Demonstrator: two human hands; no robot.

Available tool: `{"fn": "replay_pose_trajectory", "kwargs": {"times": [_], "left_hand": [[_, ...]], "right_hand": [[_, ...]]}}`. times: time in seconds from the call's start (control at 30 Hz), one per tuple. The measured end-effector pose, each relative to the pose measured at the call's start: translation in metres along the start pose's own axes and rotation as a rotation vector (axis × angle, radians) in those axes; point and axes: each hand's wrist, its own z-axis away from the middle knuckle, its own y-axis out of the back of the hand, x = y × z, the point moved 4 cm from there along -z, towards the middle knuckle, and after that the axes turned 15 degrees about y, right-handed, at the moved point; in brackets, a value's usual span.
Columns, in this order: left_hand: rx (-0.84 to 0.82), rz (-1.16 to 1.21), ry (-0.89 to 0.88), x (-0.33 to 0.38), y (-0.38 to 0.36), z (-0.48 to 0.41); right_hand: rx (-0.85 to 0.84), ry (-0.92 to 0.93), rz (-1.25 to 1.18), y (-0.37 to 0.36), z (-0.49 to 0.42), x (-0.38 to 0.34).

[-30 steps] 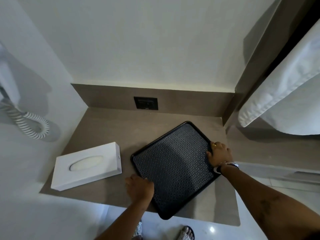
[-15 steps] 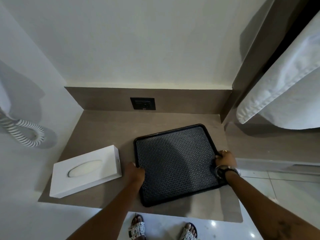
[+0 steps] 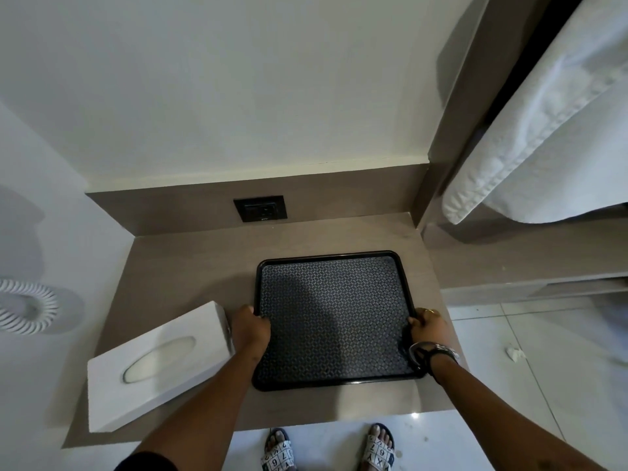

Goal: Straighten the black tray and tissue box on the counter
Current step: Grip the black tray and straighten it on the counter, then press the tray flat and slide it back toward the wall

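Note:
The black tray point(image 3: 334, 266) with a patterned floor lies flat on the brown counter point(image 3: 190, 263), its sides nearly parallel to the back wall. My left hand point(image 3: 250, 326) grips the tray's left rim. On the right rim sits my right hand point(image 3: 429, 326), closed around the edge, a bracelet at the wrist. The white tissue box point(image 3: 159, 362) lies left of the tray, skewed diagonally, its near end close to the counter's front edge. Its right end is beside my left hand.
A dark wall socket point(image 3: 261, 208) is set in the backsplash behind the tray. A coiled white cord point(image 3: 29, 311) hangs on the left wall. White towels point(image 3: 543, 130) hang at the right above a lower shelf. My sandalled feet point(image 3: 328, 448) stand below the counter's front edge.
Both hands have turned the tray from a diagonal lie to nearly square with the wall. The hands shifted along its side rims. The tissue box has not moved.

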Motion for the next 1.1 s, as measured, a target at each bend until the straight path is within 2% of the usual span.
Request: {"fn": "replay_pose_trajectory", "kwargs": {"times": [0.47, 0.53, 0.63, 0.73, 0.83, 0.9, 1.1], "left_hand": [[-0.036, -0.076, -0.043, -0.011, -0.001, -0.001], [0.034, -0.146, -0.048, -0.009, 0.002, 0.004], [0.210, -0.296, -0.213, -0.008, 0.002, 0.024], [0.184, -0.424, -0.521, -0.023, -0.014, 0.058], [0.110, -0.540, -0.720, -0.063, -0.037, 0.086], [0.051, -0.580, -0.754, -0.092, -0.051, 0.097], [-0.031, -0.700, -0.743, -0.132, -0.063, 0.099]], "right_hand": [[-0.090, 0.009, -0.078, 0.005, 0.001, 0.004], [-0.068, -0.003, -0.062, 0.005, 0.005, 0.003], [0.036, 0.103, 0.186, 0.010, 0.022, -0.005], [0.123, 0.375, 0.367, 0.001, 0.055, -0.021], [-0.056, 0.599, 0.499, -0.036, 0.096, -0.027], [-0.164, 0.672, 0.541, -0.059, 0.119, -0.022], [-0.288, 0.630, 0.570, -0.079, 0.135, -0.006]]}}
